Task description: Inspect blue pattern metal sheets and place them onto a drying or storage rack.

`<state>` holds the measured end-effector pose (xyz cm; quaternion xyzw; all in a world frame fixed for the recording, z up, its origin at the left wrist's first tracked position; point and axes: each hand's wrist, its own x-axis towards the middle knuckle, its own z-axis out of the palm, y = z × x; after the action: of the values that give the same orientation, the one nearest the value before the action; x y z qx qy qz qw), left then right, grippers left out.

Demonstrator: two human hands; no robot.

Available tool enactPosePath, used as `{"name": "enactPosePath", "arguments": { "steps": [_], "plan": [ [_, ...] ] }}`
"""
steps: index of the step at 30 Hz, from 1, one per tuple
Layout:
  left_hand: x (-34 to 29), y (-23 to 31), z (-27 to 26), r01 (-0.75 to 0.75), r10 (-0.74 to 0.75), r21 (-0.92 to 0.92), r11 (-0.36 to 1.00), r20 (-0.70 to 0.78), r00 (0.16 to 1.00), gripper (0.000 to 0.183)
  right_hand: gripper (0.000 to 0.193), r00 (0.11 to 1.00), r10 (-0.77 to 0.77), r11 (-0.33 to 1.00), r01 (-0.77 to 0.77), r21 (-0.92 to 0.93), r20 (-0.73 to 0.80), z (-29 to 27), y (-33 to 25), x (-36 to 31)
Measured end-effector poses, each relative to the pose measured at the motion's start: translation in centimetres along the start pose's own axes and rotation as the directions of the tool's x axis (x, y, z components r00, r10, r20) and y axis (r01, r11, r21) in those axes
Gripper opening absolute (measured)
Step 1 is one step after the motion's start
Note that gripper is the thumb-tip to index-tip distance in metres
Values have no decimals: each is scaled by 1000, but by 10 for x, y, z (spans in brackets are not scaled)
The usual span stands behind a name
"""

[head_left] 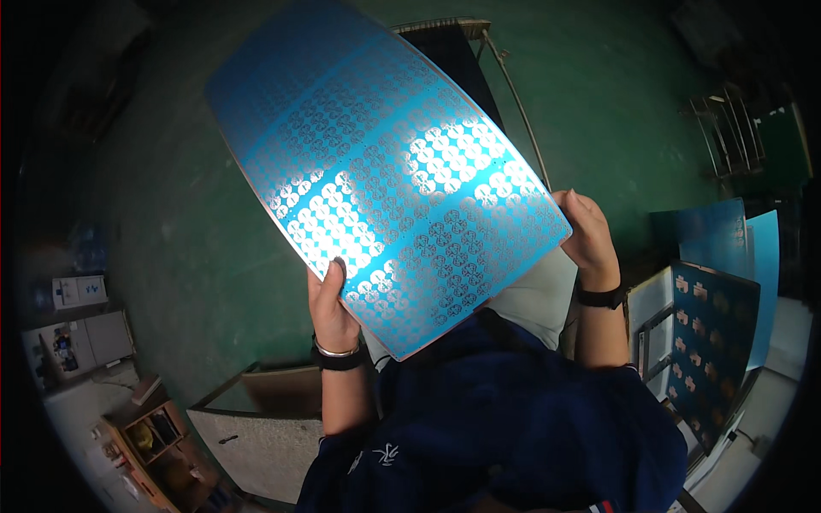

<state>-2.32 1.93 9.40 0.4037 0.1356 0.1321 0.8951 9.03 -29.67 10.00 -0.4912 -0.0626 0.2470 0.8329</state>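
Observation:
A large blue circuit board panel [410,231] with rows of round silvery patterns is held up in front of me, tilted, its far end towards the upper left. My left hand [332,309] grips its near left edge, the thumb lying on the face and the fingers hidden behind. At the right corner my right hand [588,231] is closed on the edge, with most of its fingers out of sight behind the panel. Light glares off two bands of the pattern.
To the right, more blue panels [718,235] and a dark patterned panel [711,342] stand upright beside a light frame. Beyond the held panel is a dark cart with a metal rail [517,98]. A box-like bench [256,436] and a wooden shelf [158,427] are at lower left. The floor [188,248] is green.

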Motion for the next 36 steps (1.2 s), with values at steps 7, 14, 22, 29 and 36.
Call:
{"name": "enactPosePath", "arguments": {
  "steps": [7,14,22,29,36],
  "plan": [
    [4,8,-5,114,-127,112,987,114,985,51,45,1000,-27,1000,27,-6,-11,20,1,21],
    [18,6,20,4,-4,-5,1000,141,990,61,54,998,-65,987,63,148,10,30,-4,35],
    [6,-19,13,100,-17,-465,880,180,983,48,55,963,-219,909,259,325,-156,54,15,35],
    [2,-32,-6,129,-129,-163,978,7,992,42,31,957,-235,923,274,270,-168,13,3,24],
    [18,-5,-49,60,-59,12,998,-103,993,30,40,720,-464,768,617,170,-515,-86,-53,-26]
  ]
}}
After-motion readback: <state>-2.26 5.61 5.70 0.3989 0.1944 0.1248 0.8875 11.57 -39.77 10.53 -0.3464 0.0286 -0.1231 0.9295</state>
